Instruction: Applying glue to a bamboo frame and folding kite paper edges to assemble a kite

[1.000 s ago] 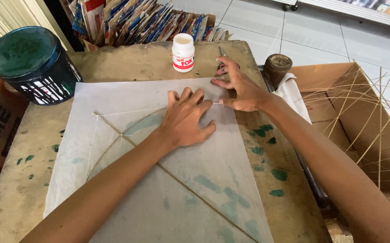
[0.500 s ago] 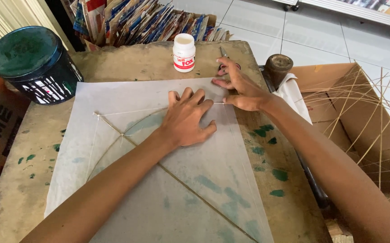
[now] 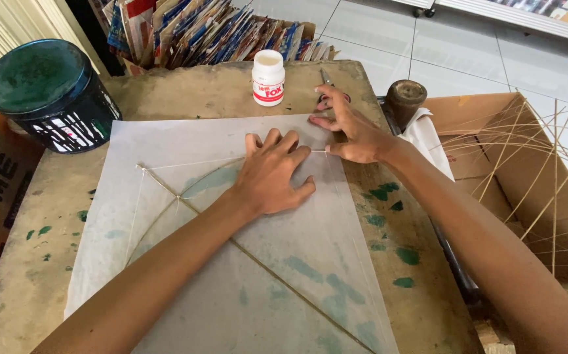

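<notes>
Kite in the making: frame tied, paper laid, edge not yet glued.

Paper (image 3: pixel 284 275) lies flat on the table (image 3: pixel 185 98) over a stick frame (image 3: pixel 166 196); spine, bowed cross-stick and string outline appear bound; judged about midway, with edges still to fold and glue; left hand (image 3: pixel 272 174) palm down on the paper, fingers (image 3: pixel 277 141) spread and pressing; right hand (image 3: pixel 352 128) at the paper's far right corner, fingertips pinching the edge by the string; glue bottle (image 3: pixel 268 77) capped just beyond; scissors (image 3: pixel 326 88) partly hidden behind the right hand.
</notes>
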